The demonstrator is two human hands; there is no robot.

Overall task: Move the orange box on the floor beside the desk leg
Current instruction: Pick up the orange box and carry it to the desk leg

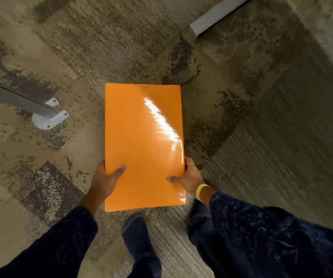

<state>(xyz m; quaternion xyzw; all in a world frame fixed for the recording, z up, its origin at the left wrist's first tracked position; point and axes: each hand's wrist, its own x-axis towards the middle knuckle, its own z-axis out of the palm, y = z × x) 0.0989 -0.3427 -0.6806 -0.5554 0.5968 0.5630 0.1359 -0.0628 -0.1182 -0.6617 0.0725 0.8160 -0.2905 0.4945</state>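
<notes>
A glossy orange box [141,141] fills the middle of the head view, its flat top facing me and a bright glare streak on its right half. My left hand [106,178] grips its near left edge, thumb laid on the top face. My right hand [189,177] holds the near right edge, thumb on top, with a yellow band on the wrist. The box is above the carpet; I cannot tell whether it touches the floor. A grey desk leg [16,96] with a white foot plate [48,120] stands to the left of the box.
Mottled brown carpet [105,49] covers the floor, with a ribbed grey patch [278,141] at right. Another pale metal leg [215,17] lies at the upper right. My dark shoe [135,231] and dark trouser leg are just below the box.
</notes>
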